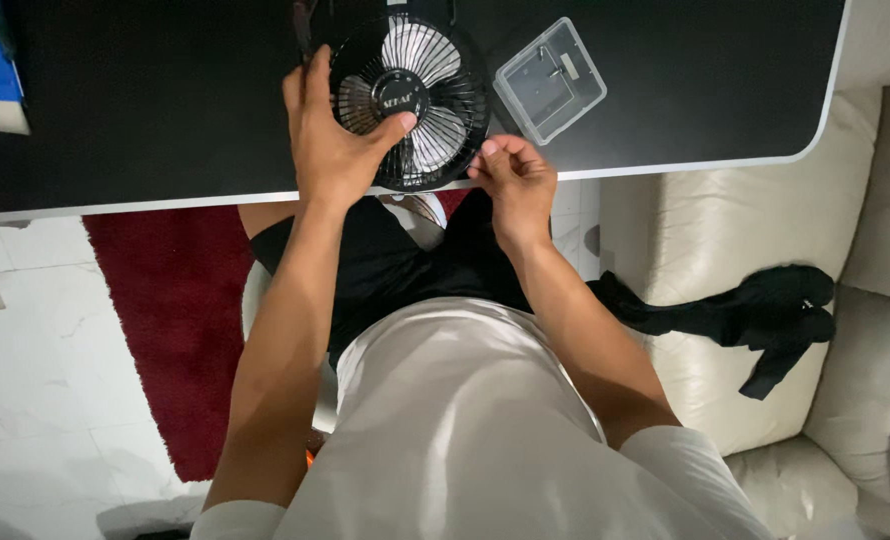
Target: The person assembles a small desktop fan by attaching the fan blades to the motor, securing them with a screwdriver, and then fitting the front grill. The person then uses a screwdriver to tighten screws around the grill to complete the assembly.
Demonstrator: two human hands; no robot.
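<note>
Single head-worn camera, looking steeply down.

The view faces down past the wearer's chest and forearms to the near edge of a black table (pixel 165 100), close range. The floor (pixel 55 340) lies far below on one side, a pale sofa (pixel 725 240) on the other.

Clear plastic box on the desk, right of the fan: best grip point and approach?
Grip the clear plastic box across its two long side walls, coming straight down from above. It lies flat and open on the black desk, turned diagonally, so angle the fingers to match. Its right side is free; the fan crowds the left.
</note>
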